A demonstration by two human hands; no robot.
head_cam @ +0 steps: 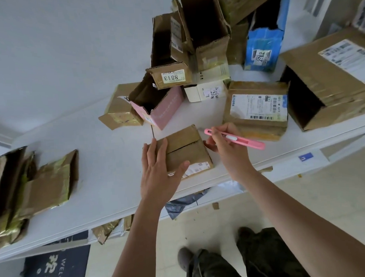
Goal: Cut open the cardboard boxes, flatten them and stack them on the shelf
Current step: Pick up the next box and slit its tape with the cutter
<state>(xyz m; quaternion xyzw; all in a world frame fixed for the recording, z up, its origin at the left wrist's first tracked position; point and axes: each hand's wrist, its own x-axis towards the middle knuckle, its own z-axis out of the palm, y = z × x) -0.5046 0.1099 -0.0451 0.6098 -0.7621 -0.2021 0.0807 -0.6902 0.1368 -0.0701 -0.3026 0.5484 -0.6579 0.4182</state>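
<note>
The left hand (160, 172) lies flat, fingers straight, on a squat brown cardboard box (185, 151); the right hand (224, 142) grips a slim pink plastic cutter (235, 138).

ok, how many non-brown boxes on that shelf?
3: pink box in the middle, white box just right of it, blue box further back right. More may be hidden behind the brown ones.

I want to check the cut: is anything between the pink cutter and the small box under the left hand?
Nothing visible: the pink cutter in the right hand is beside the small box, which the left hand presses.
</note>
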